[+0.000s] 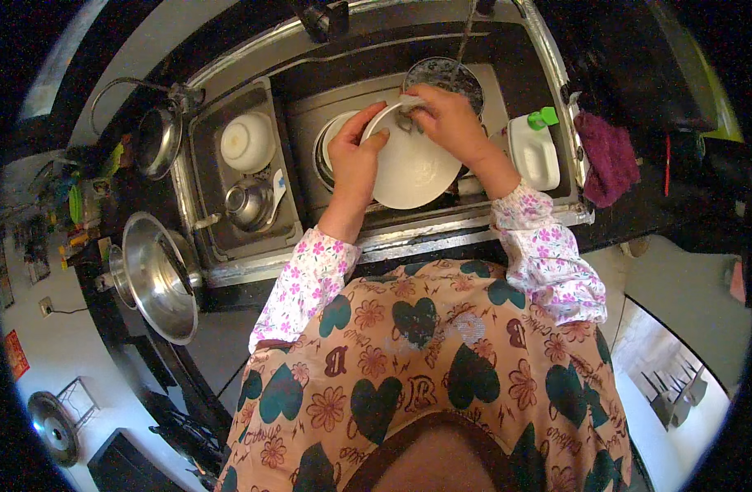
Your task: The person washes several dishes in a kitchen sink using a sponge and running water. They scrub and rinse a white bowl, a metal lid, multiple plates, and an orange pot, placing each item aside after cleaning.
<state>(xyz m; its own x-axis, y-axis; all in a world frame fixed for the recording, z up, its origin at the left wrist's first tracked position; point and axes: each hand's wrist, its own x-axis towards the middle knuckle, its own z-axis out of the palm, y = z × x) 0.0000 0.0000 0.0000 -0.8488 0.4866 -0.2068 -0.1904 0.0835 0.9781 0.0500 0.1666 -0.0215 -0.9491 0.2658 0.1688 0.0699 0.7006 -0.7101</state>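
A white bowl (pixel 417 168), tilted with its inside toward me, is held over the right basin of the sink. My left hand (pixel 356 160) grips its left side, thumb at the rim and fingers behind. My right hand (pixel 448 121) closes on the far rim; a small greyish patch shows under its fingers inside the bowl, and I cannot make out what it is. Just beyond that hand sits a dark patterned bowl (pixel 445 72), with a thin stream of water above it. Partly hidden behind my left hand, other dishes (pixel 330 148) lie in the basin.
The left basin holds an upturned white bowl (pixel 248 143), a metal bowl (pixel 249 205) and a white-handled utensil (pixel 277 190). At the right stand a white bottle with a green cap (pixel 535 152) and a purple cloth (pixel 607 160). Left of the sink rests a large metal basin (pixel 158 283).
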